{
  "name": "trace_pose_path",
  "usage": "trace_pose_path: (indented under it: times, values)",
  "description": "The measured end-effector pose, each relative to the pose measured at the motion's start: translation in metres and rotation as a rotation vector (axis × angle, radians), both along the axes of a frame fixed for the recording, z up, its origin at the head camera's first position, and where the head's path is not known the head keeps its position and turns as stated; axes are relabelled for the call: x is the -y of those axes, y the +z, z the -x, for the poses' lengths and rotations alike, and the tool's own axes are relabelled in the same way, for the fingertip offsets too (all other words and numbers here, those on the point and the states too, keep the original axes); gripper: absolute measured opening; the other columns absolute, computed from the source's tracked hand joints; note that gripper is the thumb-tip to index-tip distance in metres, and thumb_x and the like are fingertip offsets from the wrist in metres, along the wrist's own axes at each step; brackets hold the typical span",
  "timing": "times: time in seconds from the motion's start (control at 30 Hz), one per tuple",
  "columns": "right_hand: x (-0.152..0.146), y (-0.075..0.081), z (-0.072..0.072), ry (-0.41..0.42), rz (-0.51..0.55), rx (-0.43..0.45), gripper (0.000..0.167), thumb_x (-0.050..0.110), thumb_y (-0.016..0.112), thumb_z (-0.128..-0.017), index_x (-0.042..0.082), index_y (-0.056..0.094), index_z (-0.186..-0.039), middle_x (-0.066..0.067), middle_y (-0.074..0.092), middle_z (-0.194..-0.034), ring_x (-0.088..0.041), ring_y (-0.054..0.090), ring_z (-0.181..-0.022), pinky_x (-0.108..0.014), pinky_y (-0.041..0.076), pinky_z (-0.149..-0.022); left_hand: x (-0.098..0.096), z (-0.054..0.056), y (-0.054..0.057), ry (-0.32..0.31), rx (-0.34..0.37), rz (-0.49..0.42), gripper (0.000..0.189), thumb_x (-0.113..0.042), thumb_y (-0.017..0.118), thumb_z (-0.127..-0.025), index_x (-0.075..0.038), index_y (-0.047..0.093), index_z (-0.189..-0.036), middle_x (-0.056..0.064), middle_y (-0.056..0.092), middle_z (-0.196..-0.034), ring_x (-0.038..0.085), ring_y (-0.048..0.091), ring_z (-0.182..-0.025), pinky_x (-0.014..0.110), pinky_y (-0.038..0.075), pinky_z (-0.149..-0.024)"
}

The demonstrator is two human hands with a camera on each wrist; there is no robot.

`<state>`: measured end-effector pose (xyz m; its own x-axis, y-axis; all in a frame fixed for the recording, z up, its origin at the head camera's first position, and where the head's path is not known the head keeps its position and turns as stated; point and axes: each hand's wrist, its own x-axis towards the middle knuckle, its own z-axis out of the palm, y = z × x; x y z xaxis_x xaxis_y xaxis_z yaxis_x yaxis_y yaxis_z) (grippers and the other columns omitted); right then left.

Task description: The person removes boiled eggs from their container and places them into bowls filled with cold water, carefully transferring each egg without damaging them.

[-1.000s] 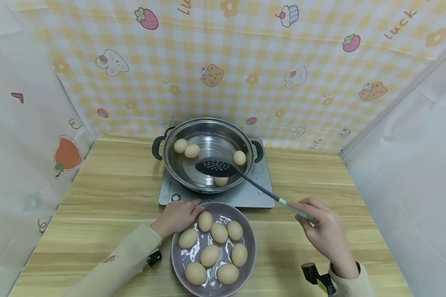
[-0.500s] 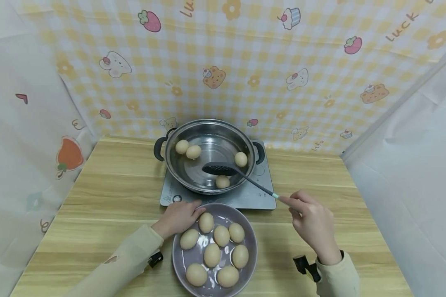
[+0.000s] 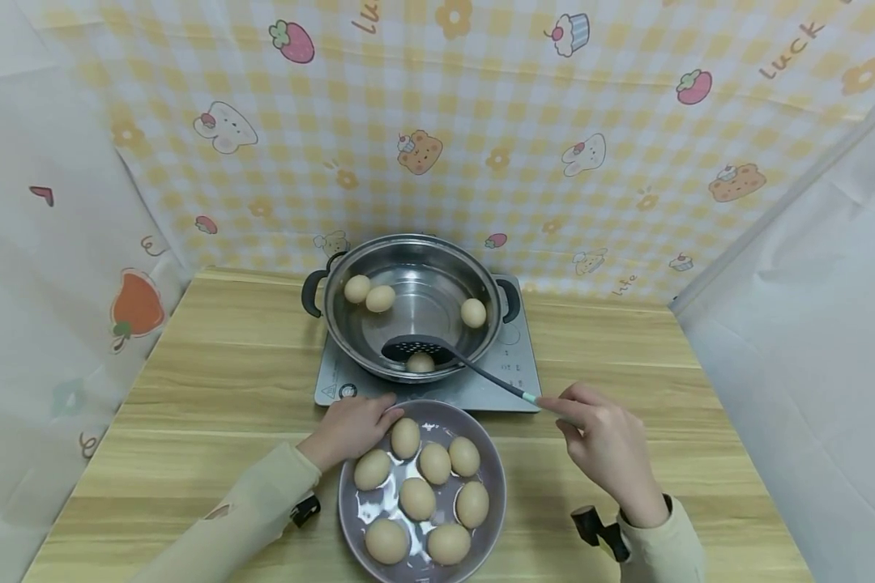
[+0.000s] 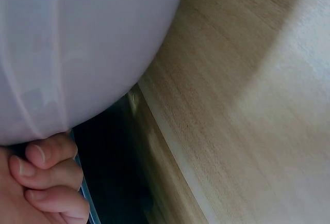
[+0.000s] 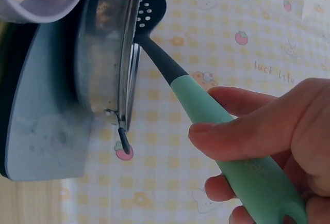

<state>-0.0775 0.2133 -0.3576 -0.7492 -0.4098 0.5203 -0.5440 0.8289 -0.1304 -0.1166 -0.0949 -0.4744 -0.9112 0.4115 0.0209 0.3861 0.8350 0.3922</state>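
Note:
In the head view my right hand (image 3: 608, 445) holds a slotted spoon (image 3: 398, 348) by its handle. The right wrist view shows thumb and fingers wrapped round the mint-green grip (image 5: 206, 102). Its black perforated head is inside the steel pot (image 3: 397, 374), beside a brown egg (image 3: 420, 364) near the front wall. Elsewhere in the pot sit a pair of eggs (image 3: 381, 299) at the left and one egg (image 3: 473, 312) at the right. My left hand (image 3: 350, 429) grips the rim of a grey-purple bowl (image 3: 494, 502) holding several eggs; its fingers (image 4: 51, 172) curl against the outside.
Under the pot is a flat silver cooktop (image 3: 506, 397), just behind the bowl. Dark side handles (image 3: 311, 292) stick out from the pot. The wooden table (image 3: 211, 372) meets a yellow checked cloth (image 3: 496, 97) at the back and white sheets (image 3: 809, 324) at the sides.
My right hand has moved left, and the spoon head has come lower, toward the pot's front wall. The egg beside it has shifted left. My left hand stays on the bowl rim.

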Motion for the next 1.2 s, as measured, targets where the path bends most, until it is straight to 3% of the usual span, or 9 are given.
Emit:
trace_pose_path:
  times: [0.17,0.5,0.9,1.2]
  values:
    - [0.005,-0.002,0.000,0.022,0.026,0.075,0.042,-0.013,0.071,-0.056,0.015,0.074,-0.087,0.012,0.054,-0.070,0.004,0.030,-0.048,-0.015,0.022,-0.039,0.000,0.000,0.000,0.000,0.009,-0.002,0.027,-0.036,0.046,-0.094,-0.021,0.045,-0.071,-0.005,0.041,-0.053,0.023,0.056,-0.059,0.035,0.037,-0.054]
    - [0.011,-0.003,0.004,0.190,0.160,0.271,0.035,-0.013,0.071,-0.061,0.001,0.070,-0.093,0.005,0.052,-0.070,0.003,0.033,-0.053,-0.015,0.033,-0.046,0.000,0.000,0.000,0.002,0.009,-0.011,0.027,-0.036,0.046,-0.094,-0.021,0.045,-0.071,-0.005,0.042,-0.053,0.023,0.056,-0.059,0.035,0.038,-0.055]
    - [0.015,0.005,0.004,0.125,0.157,0.404,0.035,-0.009,0.075,-0.063,0.002,0.068,-0.095,-0.004,0.064,-0.082,-0.002,0.044,-0.058,-0.019,0.039,-0.050,0.001,-0.001,0.002,0.001,0.021,-0.021,0.026,-0.034,0.046,-0.094,-0.020,0.045,-0.073,-0.006,0.040,-0.054,0.021,0.054,-0.057,0.034,0.036,-0.053]
    - [0.013,0.012,0.005,0.135,0.172,0.535,0.027,-0.005,0.069,-0.074,-0.003,0.065,-0.100,-0.013,0.066,-0.094,-0.005,0.054,-0.066,-0.021,0.045,-0.056,0.001,0.000,0.001,-0.002,0.014,-0.019,0.026,-0.035,0.045,-0.094,-0.020,0.046,-0.073,-0.005,0.042,-0.054,0.023,0.056,-0.059,0.035,0.037,-0.053]
